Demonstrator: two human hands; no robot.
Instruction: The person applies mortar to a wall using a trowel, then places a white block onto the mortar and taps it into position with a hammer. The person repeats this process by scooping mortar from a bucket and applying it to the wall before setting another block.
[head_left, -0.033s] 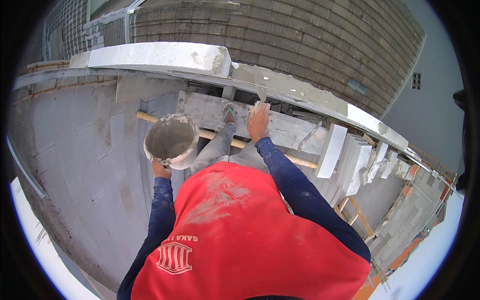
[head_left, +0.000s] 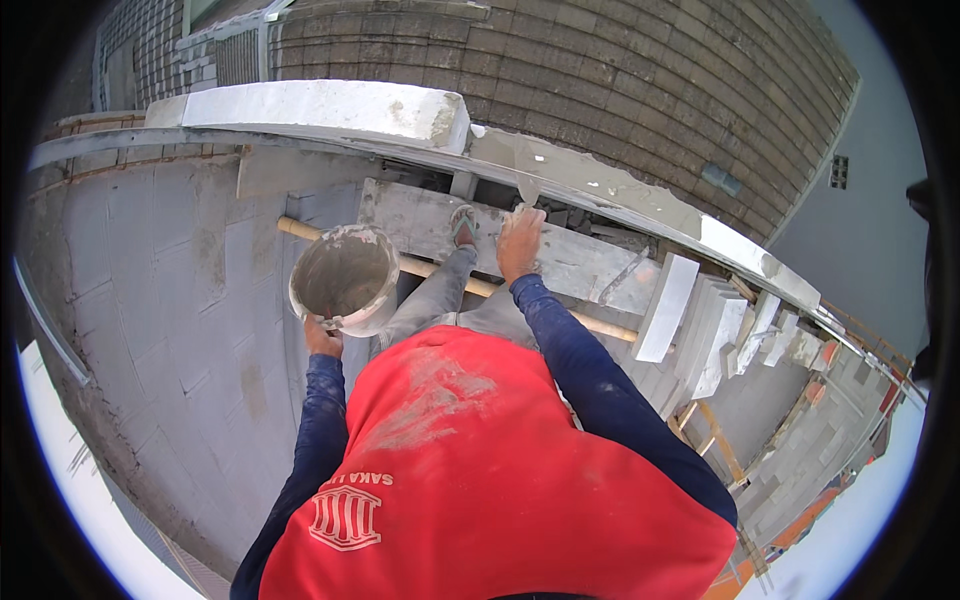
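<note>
Head view: gripped a trowel [head_left: 527, 188] in the right hand [head_left: 519, 245], fingers closed around its near end, blade aimed away toward the mortar-spread wall top [head_left: 610, 185]. Held a mortar-smeared bucket [head_left: 376, 318] at its near rim with the left hand [head_left: 322, 338], fingers curled narrowly against the lip. Tilted the bucket's open mouth into sight to the left of the legs, across the line of a round pole [head_left: 600, 325]. Placed one sandalled foot [head_left: 463, 228] on a pale plank [head_left: 590, 265], beyond the pole and to the left of the right hand. Hid the trowel's handle almost wholly inside the right fist, and part of the left fingers against the bucket. Left unclear any contact between blade and mortar, and any support beneath the bucket. Covered the other foot from view behind the right hand and sleeve [head_left: 590, 365]. Cut off a dark shape [head_left: 920, 215] at the far right rim.
</note>
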